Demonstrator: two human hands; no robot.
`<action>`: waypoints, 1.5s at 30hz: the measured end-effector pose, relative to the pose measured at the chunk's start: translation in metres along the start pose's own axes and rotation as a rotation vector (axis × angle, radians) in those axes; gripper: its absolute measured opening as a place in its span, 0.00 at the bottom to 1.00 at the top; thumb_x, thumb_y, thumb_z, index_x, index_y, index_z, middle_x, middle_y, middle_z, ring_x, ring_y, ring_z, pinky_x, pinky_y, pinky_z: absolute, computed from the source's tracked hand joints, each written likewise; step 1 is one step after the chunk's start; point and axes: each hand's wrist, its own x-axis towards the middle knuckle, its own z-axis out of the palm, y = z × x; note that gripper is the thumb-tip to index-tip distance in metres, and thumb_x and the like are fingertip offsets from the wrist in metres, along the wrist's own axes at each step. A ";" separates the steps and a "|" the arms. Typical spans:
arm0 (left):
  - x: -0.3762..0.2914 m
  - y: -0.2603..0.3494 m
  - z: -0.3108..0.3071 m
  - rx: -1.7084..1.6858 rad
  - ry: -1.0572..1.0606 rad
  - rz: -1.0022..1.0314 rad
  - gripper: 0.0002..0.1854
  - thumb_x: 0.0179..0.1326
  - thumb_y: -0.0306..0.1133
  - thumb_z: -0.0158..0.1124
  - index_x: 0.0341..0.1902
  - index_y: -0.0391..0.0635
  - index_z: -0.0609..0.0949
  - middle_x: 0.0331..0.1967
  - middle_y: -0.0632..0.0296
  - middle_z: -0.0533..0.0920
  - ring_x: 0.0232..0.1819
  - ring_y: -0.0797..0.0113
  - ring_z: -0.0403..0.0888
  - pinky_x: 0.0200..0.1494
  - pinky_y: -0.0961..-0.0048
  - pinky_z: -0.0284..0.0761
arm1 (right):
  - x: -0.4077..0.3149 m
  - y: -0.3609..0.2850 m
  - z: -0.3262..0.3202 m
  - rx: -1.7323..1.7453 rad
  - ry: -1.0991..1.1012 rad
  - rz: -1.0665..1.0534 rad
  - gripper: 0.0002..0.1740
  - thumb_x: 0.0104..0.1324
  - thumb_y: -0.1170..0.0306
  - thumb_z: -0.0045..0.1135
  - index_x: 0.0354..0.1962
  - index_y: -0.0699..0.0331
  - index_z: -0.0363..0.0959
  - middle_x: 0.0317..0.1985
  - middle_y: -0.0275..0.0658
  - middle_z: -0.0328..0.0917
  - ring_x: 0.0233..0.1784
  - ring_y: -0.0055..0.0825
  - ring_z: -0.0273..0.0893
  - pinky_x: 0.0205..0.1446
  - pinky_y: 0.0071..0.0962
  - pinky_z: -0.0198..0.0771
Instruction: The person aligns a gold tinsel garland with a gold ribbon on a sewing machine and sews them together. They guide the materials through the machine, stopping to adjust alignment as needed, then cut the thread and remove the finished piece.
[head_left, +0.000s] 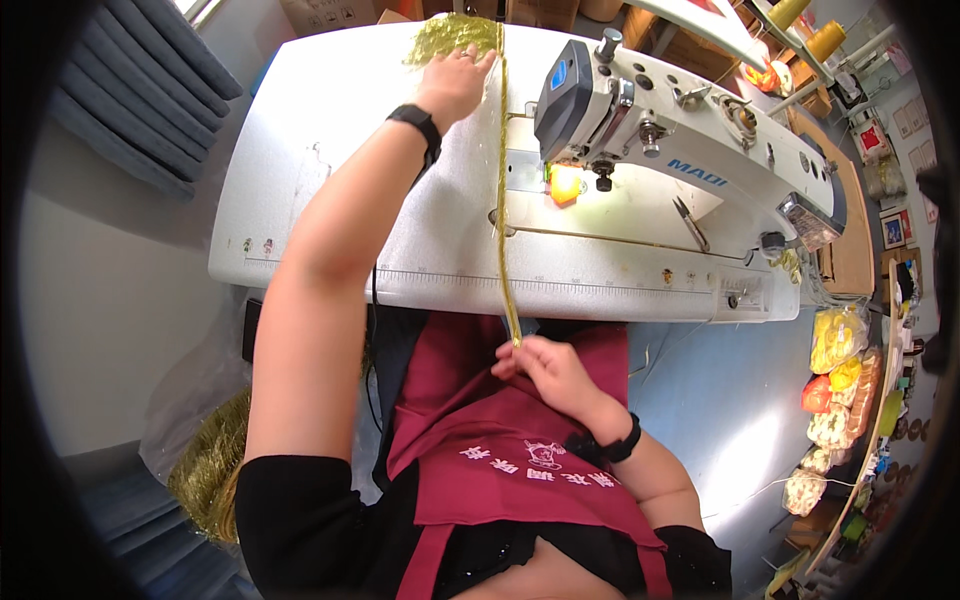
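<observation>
A long gold braided trim (503, 187) runs across the sewing machine table (420, 217) from the far edge and hangs over the near edge. My right hand (551, 367) pinches its near end above my lap. At the far edge, gold metallic fringe (454, 37) lies spread out beside the trim. My left hand (454, 82) rests palm down on this fringe, fingers apart, with the fingertips close to the trim. Just right of the trim stands a white MAQI sewing machine (675, 142), its needle area lit. A yellow-orange piece (565, 184) sits by the presser foot.
Thread snips (691, 223) lie under the machine arm. Thread cones (825, 39) stand at the back right. More gold fringe (206, 465) hangs or lies in plastic at the lower left. Bagged materials (834, 341) line the right side. A blue-grey curtain (142, 97) hangs at left.
</observation>
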 end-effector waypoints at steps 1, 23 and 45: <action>-0.011 0.005 -0.009 -0.066 -0.030 -0.031 0.28 0.73 0.28 0.47 0.77 0.53 0.72 0.73 0.51 0.76 0.64 0.52 0.83 0.68 0.55 0.75 | 0.011 -0.006 -0.001 0.069 0.041 -0.052 0.17 0.84 0.68 0.45 0.51 0.74 0.78 0.40 0.45 0.89 0.43 0.26 0.89 0.51 0.25 0.81; -0.331 0.154 0.078 -2.180 0.052 -0.371 0.13 0.84 0.36 0.52 0.51 0.42 0.82 0.23 0.77 0.67 0.23 0.86 0.58 0.26 0.83 0.53 | 0.058 -0.035 -0.125 -0.940 0.757 -0.386 0.16 0.72 0.59 0.63 0.50 0.60 0.84 0.42 0.45 0.85 0.47 0.43 0.85 0.51 0.42 0.79; -0.328 0.142 0.079 -2.225 0.161 -0.500 0.15 0.83 0.36 0.49 0.49 0.40 0.82 0.28 0.64 0.82 0.24 0.83 0.65 0.30 0.84 0.59 | 0.041 -0.029 -0.114 -0.647 0.441 -0.290 0.14 0.79 0.63 0.52 0.43 0.67 0.68 0.35 0.58 0.83 0.37 0.60 0.82 0.41 0.49 0.75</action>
